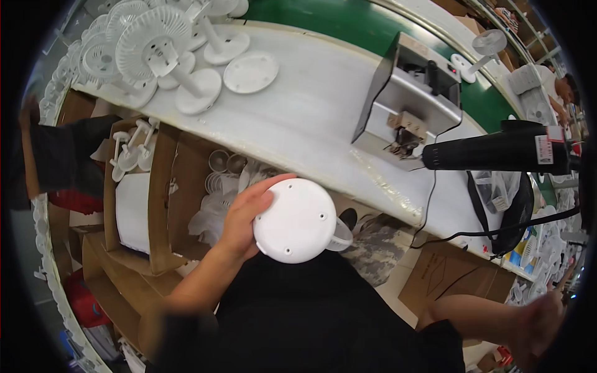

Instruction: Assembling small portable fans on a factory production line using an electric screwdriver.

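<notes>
My left hand (pixel 244 214) is closed on the rim of a white round fan base (pixel 292 217), held over my lap. The flat underside of the base faces up and shows several small holes. Part of a white ring-shaped piece (pixel 341 237) sticks out from behind it on the right. Far off to the lower right, my right hand (pixel 538 326) is away from the base, blurred, beside the bench's right end. Its fingers cannot be made out.
Assembled white fans (pixel 155 46) and a round white plate (pixel 251 72) stand on the white bench (pixel 298 81). A silver screw feeder (pixel 410 93) sits right, with a black electric screwdriver (pixel 491 149) beside it. Cardboard boxes (pixel 161 193) hold white parts. Other people are nearby.
</notes>
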`<state>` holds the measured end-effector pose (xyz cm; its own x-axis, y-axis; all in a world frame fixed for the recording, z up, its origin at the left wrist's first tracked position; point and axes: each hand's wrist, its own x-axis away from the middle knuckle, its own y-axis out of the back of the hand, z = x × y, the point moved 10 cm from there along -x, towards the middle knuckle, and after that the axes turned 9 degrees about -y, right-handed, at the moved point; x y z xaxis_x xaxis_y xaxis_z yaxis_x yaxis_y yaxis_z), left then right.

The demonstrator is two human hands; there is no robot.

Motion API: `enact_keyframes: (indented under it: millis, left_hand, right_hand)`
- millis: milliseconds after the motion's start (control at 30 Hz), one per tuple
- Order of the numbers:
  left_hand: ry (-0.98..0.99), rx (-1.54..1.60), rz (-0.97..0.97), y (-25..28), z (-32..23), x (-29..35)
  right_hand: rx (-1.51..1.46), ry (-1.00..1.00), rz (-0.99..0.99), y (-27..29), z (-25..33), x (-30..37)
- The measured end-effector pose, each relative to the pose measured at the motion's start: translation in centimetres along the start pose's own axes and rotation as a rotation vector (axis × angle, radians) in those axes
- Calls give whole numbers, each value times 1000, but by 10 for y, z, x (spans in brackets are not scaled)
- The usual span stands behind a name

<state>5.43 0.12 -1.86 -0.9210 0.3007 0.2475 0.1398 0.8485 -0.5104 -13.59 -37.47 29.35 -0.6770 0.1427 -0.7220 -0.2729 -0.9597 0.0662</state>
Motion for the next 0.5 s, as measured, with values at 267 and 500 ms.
enact_keyframes:
  millis: [267, 500]
  left_hand:
    - [292, 539, 60, -11, 55, -31]
    - [405, 640, 37, -10, 76, -13]
  right_hand:
    - [197, -972, 314, -208, -217, 61]
    - [405, -977, 503, -243, -237, 77]
